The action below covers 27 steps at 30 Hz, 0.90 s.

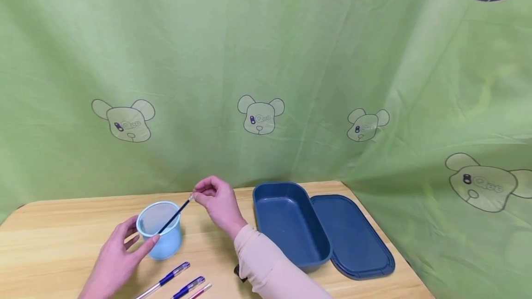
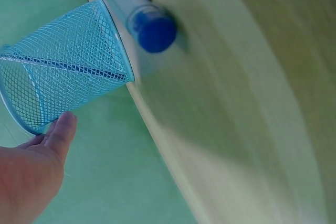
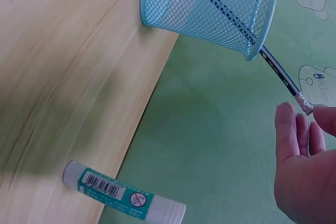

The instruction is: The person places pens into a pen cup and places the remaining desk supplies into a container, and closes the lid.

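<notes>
A light-blue mesh pen cup (image 1: 165, 246) stands upright on the table. My left hand (image 1: 118, 255) holds it near the rim, thumb on the near side and fingers round the left side; the left wrist view shows fingertips (image 2: 65, 121) at the rim. Over the cup's right edge, my right hand (image 1: 220, 204) pinches a dark striped pencil (image 3: 278, 72) by its eraser end between thumb and fingers. The pencil slants down into the cup, its lower part showing through the mesh.
Two blue-capped pens (image 1: 168, 278) and a reddish pencil (image 1: 201, 291) lie in front of the cup. A glue stick (image 3: 123, 192) lies on the table. At right are a navy box (image 1: 322, 248) and its flat lid (image 1: 353, 234). A green curtain (image 1: 199, 59) hangs behind.
</notes>
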Each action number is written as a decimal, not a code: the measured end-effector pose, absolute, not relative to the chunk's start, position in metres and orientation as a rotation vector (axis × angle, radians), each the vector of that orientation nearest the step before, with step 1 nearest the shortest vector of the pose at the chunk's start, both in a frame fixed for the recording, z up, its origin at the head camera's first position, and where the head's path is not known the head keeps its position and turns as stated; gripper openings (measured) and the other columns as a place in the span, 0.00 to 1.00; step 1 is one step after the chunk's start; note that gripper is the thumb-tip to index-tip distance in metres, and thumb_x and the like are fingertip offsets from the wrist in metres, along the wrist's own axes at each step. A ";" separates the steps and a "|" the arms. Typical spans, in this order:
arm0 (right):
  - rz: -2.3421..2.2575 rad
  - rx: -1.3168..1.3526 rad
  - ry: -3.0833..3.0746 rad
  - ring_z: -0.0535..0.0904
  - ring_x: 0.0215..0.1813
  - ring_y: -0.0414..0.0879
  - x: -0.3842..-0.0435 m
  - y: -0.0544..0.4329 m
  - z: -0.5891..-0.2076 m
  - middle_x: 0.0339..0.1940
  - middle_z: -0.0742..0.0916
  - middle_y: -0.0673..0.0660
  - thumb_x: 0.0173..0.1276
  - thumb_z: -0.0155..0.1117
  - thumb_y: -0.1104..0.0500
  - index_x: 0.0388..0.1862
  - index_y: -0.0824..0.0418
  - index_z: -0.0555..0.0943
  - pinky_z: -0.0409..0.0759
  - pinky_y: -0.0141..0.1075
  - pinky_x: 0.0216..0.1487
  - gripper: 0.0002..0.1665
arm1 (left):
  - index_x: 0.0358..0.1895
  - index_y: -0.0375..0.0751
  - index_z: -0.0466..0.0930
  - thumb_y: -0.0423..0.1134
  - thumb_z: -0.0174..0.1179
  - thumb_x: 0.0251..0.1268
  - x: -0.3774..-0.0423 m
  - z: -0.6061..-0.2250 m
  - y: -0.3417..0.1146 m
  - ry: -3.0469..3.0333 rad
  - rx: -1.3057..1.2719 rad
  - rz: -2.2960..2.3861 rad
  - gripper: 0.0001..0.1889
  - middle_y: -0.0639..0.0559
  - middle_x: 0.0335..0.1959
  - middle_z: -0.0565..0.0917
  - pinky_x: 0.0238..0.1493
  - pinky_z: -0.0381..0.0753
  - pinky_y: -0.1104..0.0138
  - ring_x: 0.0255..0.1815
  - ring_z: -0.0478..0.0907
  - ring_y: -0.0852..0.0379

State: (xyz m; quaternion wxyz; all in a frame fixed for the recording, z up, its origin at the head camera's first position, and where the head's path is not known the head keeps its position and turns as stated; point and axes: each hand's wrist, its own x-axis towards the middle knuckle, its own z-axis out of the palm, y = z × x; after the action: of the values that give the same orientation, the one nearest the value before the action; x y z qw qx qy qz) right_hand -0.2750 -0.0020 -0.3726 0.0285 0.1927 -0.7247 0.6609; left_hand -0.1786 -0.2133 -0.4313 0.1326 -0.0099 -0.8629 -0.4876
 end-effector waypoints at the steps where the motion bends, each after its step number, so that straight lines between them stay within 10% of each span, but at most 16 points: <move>1: 2.028 0.601 -2.245 0.82 0.38 0.41 -0.275 -0.001 -0.373 0.36 0.85 0.55 0.62 0.67 0.71 0.40 0.66 0.81 0.83 0.31 0.42 0.08 | 0.70 0.23 0.56 0.49 0.67 0.63 -0.179 -0.431 -0.213 -2.502 -0.027 -1.422 0.43 0.29 0.63 0.67 0.59 0.71 0.53 0.63 0.67 0.33; 27: 1.510 0.964 -2.886 0.76 0.30 0.36 -0.213 0.046 -0.387 0.26 0.81 0.43 0.58 0.73 0.69 0.31 0.58 0.82 0.78 0.27 0.35 0.09 | 0.70 0.22 0.56 0.50 0.66 0.65 -0.181 -0.429 -0.214 -2.498 -0.033 -1.443 0.43 0.27 0.64 0.67 0.58 0.71 0.54 0.64 0.66 0.31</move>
State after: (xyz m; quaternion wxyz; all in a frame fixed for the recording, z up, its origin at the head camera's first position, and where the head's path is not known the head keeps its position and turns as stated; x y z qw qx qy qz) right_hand -0.2133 0.0462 -0.3868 -0.1273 0.2815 -0.8427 0.4408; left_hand -0.1810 -0.2142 -0.4289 0.1280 -0.0114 -0.8587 -0.4961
